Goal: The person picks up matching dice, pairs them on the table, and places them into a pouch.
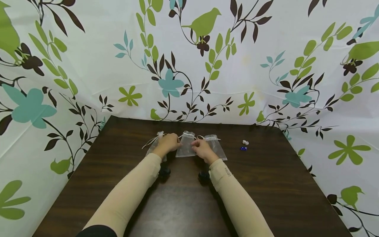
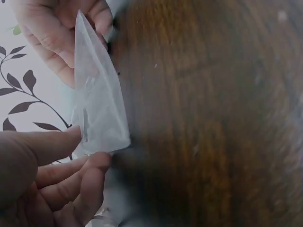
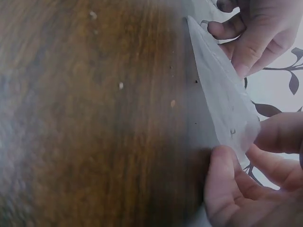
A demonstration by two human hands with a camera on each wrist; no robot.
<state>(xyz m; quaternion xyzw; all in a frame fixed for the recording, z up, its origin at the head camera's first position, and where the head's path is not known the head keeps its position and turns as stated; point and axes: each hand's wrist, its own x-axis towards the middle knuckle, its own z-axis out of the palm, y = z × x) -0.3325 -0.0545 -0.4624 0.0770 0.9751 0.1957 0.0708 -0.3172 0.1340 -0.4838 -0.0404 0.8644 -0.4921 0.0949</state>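
Observation:
Three sheer white drawstring pouches lie in a row near the table's far edge. At the middle pouch (image 1: 186, 146), my left hand (image 1: 169, 144) pinches the left side and my right hand (image 1: 203, 149) pinches the right side. Seen from the left wrist, the pouch (image 2: 102, 104) stands slightly raised, one edge between thumb and fingers. The right wrist view has the opposite edge of the pouch (image 3: 222, 99) between the right thumb and fingertips. Partly behind my left hand is the left pouch (image 1: 151, 146). The right pouch (image 1: 217, 148) lies beside my right hand.
White dice (image 1: 245, 142) and blue dice (image 1: 243, 148) sit together right of the pouches. The dark wood table (image 1: 260, 191) ends at a patterned cloth (image 1: 189, 65) hanging behind and along both sides. Thin white drawstrings trail from the pouches.

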